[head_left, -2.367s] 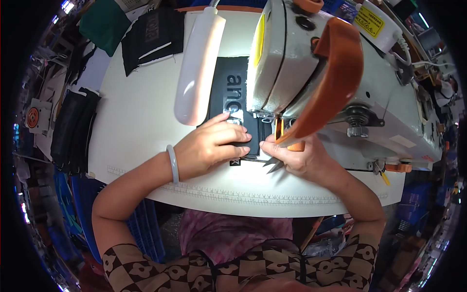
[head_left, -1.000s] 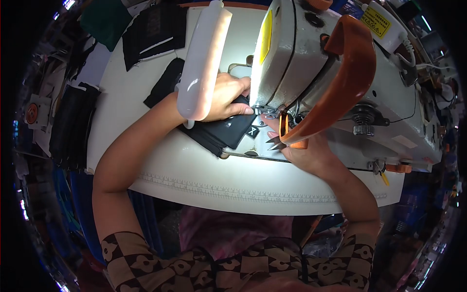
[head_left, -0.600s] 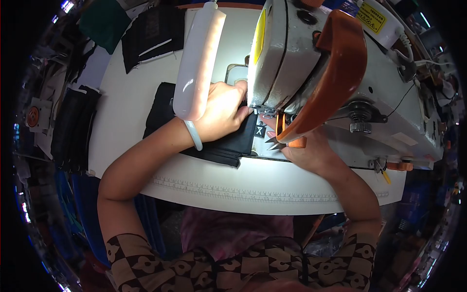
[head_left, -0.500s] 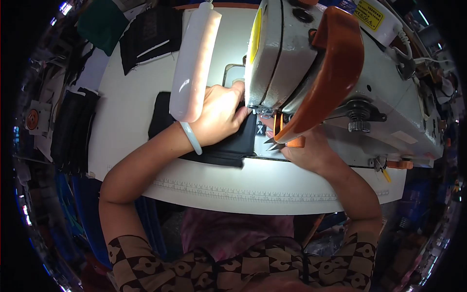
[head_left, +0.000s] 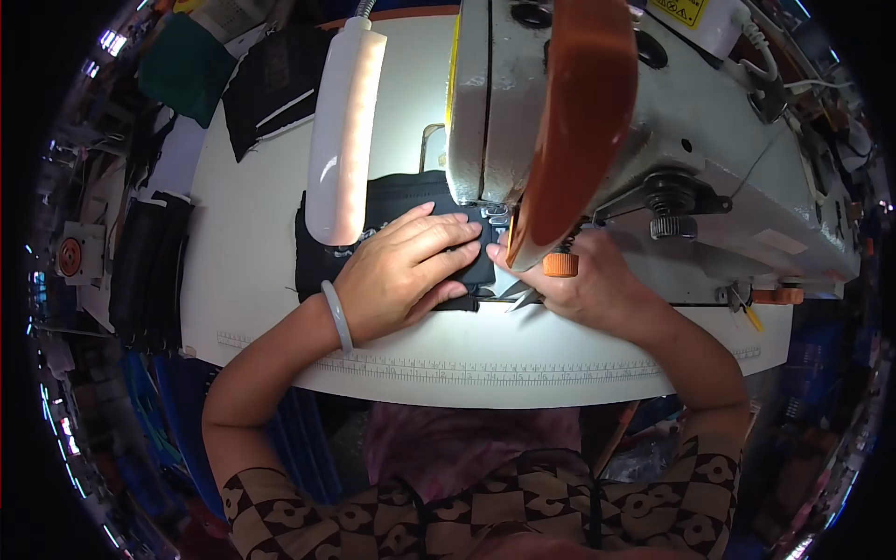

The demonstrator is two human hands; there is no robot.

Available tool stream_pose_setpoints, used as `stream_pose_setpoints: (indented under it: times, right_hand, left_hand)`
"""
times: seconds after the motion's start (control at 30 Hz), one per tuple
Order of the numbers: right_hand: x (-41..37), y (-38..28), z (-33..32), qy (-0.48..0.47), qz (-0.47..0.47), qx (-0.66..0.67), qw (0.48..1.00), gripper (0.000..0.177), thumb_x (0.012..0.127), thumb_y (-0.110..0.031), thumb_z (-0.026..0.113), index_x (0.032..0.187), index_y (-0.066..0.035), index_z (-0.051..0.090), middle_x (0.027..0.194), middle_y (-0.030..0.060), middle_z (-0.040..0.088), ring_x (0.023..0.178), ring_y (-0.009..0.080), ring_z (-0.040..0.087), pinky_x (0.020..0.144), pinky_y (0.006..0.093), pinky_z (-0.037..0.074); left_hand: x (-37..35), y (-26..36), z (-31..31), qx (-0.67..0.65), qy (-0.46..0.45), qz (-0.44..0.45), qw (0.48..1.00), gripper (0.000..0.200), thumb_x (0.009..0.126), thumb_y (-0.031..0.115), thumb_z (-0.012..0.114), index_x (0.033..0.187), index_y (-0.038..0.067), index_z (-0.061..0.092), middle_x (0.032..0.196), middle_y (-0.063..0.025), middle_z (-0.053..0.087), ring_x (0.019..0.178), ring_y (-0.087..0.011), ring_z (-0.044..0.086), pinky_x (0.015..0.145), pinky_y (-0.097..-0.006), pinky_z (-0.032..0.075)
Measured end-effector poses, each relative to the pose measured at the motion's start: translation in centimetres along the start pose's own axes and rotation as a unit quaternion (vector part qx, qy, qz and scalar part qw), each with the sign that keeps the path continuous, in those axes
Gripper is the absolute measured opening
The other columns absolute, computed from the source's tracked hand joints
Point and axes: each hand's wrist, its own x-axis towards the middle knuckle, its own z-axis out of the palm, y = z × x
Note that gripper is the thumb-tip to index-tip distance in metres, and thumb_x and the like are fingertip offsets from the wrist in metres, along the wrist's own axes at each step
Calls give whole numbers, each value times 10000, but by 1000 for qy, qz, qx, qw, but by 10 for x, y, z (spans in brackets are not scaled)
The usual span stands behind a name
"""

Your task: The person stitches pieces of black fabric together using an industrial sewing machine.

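My left hand (head_left: 406,271) lies flat on a folded piece of black fabric (head_left: 411,189), fingers stretched toward the needle area of the sewing machine (head_left: 737,215). White markings on the fabric show partly beside the lamp. My right hand (head_left: 593,285) is at the fabric's right edge, its thumb or finger tip close to the cloth. Pointed blades of thread snips (head_left: 523,301) stick out from under this hand, which is closed around them; their handle is hidden. The needle and presser foot are mostly covered by the machine head.
A lit lamp (head_left: 345,140) hangs over the fabric's left side. An orange part (head_left: 583,131) curves across the machine's front. Stacked black pieces (head_left: 149,266) lie at left, with another black piece (head_left: 271,89) behind. A ruler strip (head_left: 448,373) runs along the front edge.
My left hand has moved back toward me and flattened out on the fabric. The snips' blades now point lower, and the small X tag is out of sight. The whole view has shifted.
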Motion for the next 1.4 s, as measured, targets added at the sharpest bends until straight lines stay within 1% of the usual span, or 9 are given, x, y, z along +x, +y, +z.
stream_pose_setpoints:
  times: [0.2, 0.3, 0.47, 0.87, 1.0, 1.1, 1.13, 1.23, 1.4]
  right_hand:
    - [-8, 3, -5, -10, -12, 24, 1000, 416, 732, 15, 754, 1133, -95, 742, 917, 95, 720, 834, 252, 722, 729, 350, 599]
    - [-9, -2, -16, -33, 5, 67, 997, 473, 718, 62, 726, 1157, -112, 745, 1007, 120, 738, 888, 256, 730, 756, 358, 605]
    - [-11, -4, -2, 0, -14, 88, 996, 491, 697, 90, 706, 1146, -106, 750, 1013, 110, 736, 893, 270, 729, 772, 364, 604]
    - [-2, -3, -8, 27, -38, 103, 994, 272, 795, -24, 778, 1059, -86, 763, 882, 63, 694, 778, 245, 686, 728, 353, 565]
    - [2, 4, -2, 22, 86, 218, 972, 281, 780, -80, 815, 1057, -98, 768, 925, 69, 676, 804, 237, 661, 738, 353, 542]
    - [3, 9, 1, -21, 145, 197, 969, 393, 755, -53, 817, 1135, -136, 761, 992, 84, 685, 869, 241, 676, 779, 358, 551]
    - [3, 10, 2, -21, 143, 194, 970, 393, 755, -53, 817, 1135, -136, 761, 992, 84, 685, 869, 241, 676, 779, 358, 551]
    - [-1, 13, 7, -9, 83, 22, 996, 506, 751, 11, 763, 1224, -165, 733, 1039, 99, 697, 910, 271, 692, 798, 380, 564]
    - [-9, 15, 12, 2, 84, 15, 996, 597, 739, 67, 698, 1281, -183, 707, 1043, 110, 708, 913, 301, 705, 812, 404, 571]
  left_hand:
    - [0, -2, -1, -2, 5, 40, 999, 334, 834, 119, 744, 1159, 48, 715, 1248, -116, 665, 1245, -304, 603, 1100, -510, 452]
    - [1, -3, 2, 6, 8, 39, 999, 308, 830, 92, 732, 1135, 57, 728, 1221, -112, 676, 1237, -303, 610, 1094, -512, 458]
    - [-1, -3, 7, 3, 27, 42, 999, 296, 807, 59, 724, 1102, 56, 739, 1180, -104, 687, 1233, -298, 617, 1094, -517, 461]
    - [1, -3, 4, -13, 15, 31, 999, 249, 813, 60, 724, 1061, 55, 743, 1151, -102, 688, 1226, -288, 623, 1101, -525, 455]
    - [8, -12, 2, 2, 1, 22, 1000, 239, 823, 68, 723, 1061, 56, 742, 1144, -93, 687, 1191, -277, 632, 1105, -528, 451]
    - [12, -23, 1, -20, 8, 16, 1000, 212, 839, 72, 719, 1049, 51, 738, 1115, -91, 679, 1138, -276, 638, 1096, -527, 457]
    - [15, -26, 1, -25, 12, 16, 999, 205, 843, 73, 717, 1046, 50, 737, 1108, -90, 677, 1125, -276, 640, 1093, -526, 458]
    - [22, -34, -1, -26, 18, 10, 999, 164, 864, 79, 712, 1023, 42, 732, 1058, -88, 658, 1055, -275, 640, 1082, -512, 464]
    - [29, -45, -5, -2, 49, 44, 998, 132, 883, 89, 709, 1002, 34, 724, 1005, -89, 631, 966, -273, 626, 1019, -459, 493]
